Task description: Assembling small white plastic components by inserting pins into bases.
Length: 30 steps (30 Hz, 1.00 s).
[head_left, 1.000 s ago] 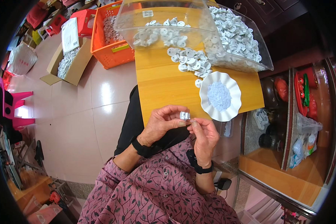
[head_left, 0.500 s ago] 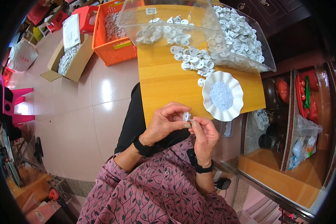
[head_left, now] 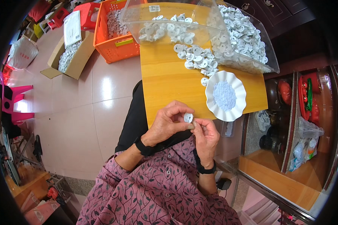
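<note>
Between the thumb and fingers of my left hand (head_left: 168, 122) is a small round white plastic part (head_left: 188, 117), its flat face with small dark holes turned up. My right hand (head_left: 205, 135) is pinched closed against the part's right edge; whatever its fingertips grip is too small to make out. Both hands are over my lap at the table's near edge. Just beyond my right hand stands a white scalloped dish (head_left: 238, 109) holding a heap of tiny pale pieces (head_left: 224, 96). Farther off, a loose pile of similar white parts (head_left: 198, 60) lies on the yellow wooden table (head_left: 165, 80).
A clear bin (head_left: 272, 68) full of white parts stands at the far right, another clear bin (head_left: 129, 22) beside it. Left of the table are an orange crate (head_left: 110, 52) and an open cardboard box (head_left: 73, 69). A shelf unit (head_left: 285, 123) is on the right.
The white part has turned in my left fingers, so its flat face now shows more fully. My right fingertips have stayed close beside it. The view has shifted slightly.
</note>
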Tool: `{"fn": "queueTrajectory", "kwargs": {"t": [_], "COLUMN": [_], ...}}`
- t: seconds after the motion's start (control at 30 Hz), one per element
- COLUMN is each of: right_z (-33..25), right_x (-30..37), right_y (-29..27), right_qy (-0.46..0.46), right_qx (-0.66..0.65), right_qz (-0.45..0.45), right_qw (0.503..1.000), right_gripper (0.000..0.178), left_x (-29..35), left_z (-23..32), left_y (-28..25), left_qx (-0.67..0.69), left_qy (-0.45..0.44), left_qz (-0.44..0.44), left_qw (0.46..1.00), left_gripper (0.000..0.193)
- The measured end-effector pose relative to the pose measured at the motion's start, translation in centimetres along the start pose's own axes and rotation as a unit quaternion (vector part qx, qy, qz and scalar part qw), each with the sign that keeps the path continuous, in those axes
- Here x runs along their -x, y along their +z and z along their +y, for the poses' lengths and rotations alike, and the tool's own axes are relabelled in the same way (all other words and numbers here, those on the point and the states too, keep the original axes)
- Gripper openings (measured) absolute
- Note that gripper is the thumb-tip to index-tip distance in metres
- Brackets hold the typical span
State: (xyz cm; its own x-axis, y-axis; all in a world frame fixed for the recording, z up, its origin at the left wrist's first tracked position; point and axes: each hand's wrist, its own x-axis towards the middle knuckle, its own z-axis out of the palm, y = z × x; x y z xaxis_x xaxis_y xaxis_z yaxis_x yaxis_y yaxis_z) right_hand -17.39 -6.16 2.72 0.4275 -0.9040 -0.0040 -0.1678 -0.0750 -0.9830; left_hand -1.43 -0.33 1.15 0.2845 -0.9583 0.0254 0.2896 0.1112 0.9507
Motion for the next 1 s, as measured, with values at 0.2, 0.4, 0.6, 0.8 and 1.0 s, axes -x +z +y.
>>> {"fn": "queueTrajectory", "kwargs": {"t": [0.2, 0.4, 0.6, 0.8, 1.0], "right_z": [-1.3, -1.5, -2.4, -2.5, -2.7], "right_x": [0.1, 0.0, 0.1, 0.1, -0.2], "right_y": [0.0, -0.2, -0.3, 0.3, 0.6], "right_qy": [0.052, 0.06, 0.067, 0.035, 0.044], "right_qx": [-0.069, -0.06, -0.083, -0.081, -0.064], "right_qz": [-0.002, -0.002, -0.001, -0.001, 0.012], "right_qw": [0.996, 0.996, 0.994, 0.996, 0.997], "right_gripper": [0.01, 0.011, 0.011, 0.011, 0.011], "left_x": [0.0, -0.1, -0.1, 0.0, 0.0], "left_z": [-0.2, -0.1, -0.8, 0.2, 0.1], "left_y": [0.0, 0.2, -0.4, 0.4, 1.2], "left_qx": [-0.032, -0.039, 0.157, 0.177, 0.14], "left_qy": [-0.001, 0.004, -0.074, -0.102, -0.066], "left_qz": [0.005, -0.003, -0.034, -0.041, 0.016], "left_qw": [0.999, 0.999, 0.984, 0.978, 0.988], "left_gripper": [0.039, 0.038, 0.035, 0.034, 0.033]}}
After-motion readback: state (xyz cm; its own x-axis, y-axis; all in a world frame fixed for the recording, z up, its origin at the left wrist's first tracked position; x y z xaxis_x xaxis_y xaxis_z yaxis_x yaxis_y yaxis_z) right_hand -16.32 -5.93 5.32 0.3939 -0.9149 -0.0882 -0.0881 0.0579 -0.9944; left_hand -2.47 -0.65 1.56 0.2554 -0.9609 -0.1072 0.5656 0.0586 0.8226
